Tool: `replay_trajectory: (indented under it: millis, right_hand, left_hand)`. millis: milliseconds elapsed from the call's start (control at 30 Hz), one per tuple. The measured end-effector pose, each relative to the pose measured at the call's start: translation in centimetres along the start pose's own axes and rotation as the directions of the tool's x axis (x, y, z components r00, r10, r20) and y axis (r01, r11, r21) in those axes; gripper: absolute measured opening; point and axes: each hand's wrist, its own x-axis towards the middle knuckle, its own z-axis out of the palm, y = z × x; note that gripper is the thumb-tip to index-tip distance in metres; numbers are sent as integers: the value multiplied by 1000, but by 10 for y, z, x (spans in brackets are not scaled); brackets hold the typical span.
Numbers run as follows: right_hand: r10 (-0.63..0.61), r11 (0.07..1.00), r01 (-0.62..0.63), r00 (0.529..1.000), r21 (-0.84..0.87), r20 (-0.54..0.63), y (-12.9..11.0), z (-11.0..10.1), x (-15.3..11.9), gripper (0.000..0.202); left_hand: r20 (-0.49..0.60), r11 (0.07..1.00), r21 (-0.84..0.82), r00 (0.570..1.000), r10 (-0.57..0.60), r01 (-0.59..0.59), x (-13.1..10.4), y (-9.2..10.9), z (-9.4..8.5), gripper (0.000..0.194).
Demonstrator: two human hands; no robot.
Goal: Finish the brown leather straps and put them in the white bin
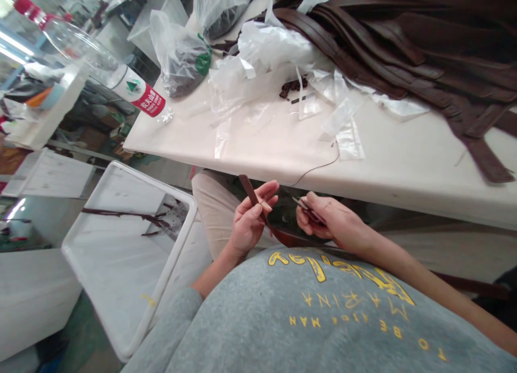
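Note:
My left hand (252, 216) pinches a narrow brown leather strap (247, 188) between thumb and fingers. The strap's end sticks up past the hand, and the rest curves down toward my lap. To the right, my right hand (323, 219) is closed around a small dark tool with a pointed metal tip (298, 201), which looks like thread snips; most of it is hidden in the palm. A dark thread (311, 171) lies over the table's front edge just above the hands. Both hands are in front of my grey shirt, below the tabletop.
The white table (258, 152) bears crumpled plastic bags (274, 47), a small dark brown bundle (293, 87) and a pile of brown leather straps (363, 55). A clear bottle (121, 79) stands at its left end. Left of my knee is a white bin (117, 265) with dark strips inside.

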Motion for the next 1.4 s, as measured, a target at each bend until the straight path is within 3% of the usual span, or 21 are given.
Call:
replay_trajectory:
  millis: [67, 367, 567, 900, 1067, 1200, 1400]
  right_hand:
    - [33, 999, -32, 998, -17, 50, -1, 6, -1, 65]
    - [122, 992, -124, 990, 31, 72, 12, 13, 11, 66]
    - [112, 987, -116, 993, 111, 40, 18, 15, 14, 64]
    - [26, 993, -31, 999, 112, 47, 11, 15, 11, 66]
    - [77, 969, -104, 989, 226, 123, 14, 15, 10, 68]
    - [94, 942, -125, 989, 311, 113, 16, 15, 12, 66]
    - [50, 956, -63, 997, 287, 55, 18, 16, 10, 63]
  left_hand:
    - [26, 1000, 26, 1000, 12, -13, 0, -1, 0, 16]
    - [136, 989, 148, 990, -36, 15, -3, -1, 0, 20]
    - [206, 985, 173, 977, -57, 21, -4, -6, -6, 19]
    - [212, 964, 263, 977, -29, -29, -2, -12, -16, 19]
    - [217, 873, 455, 973, 84, -177, 3, -3, -12, 17]
    - [208, 792, 588, 977, 48, -164, 4, 4, -7, 21]
    - [253, 727, 665, 967, -3, -172, 6, 10, -1, 29]
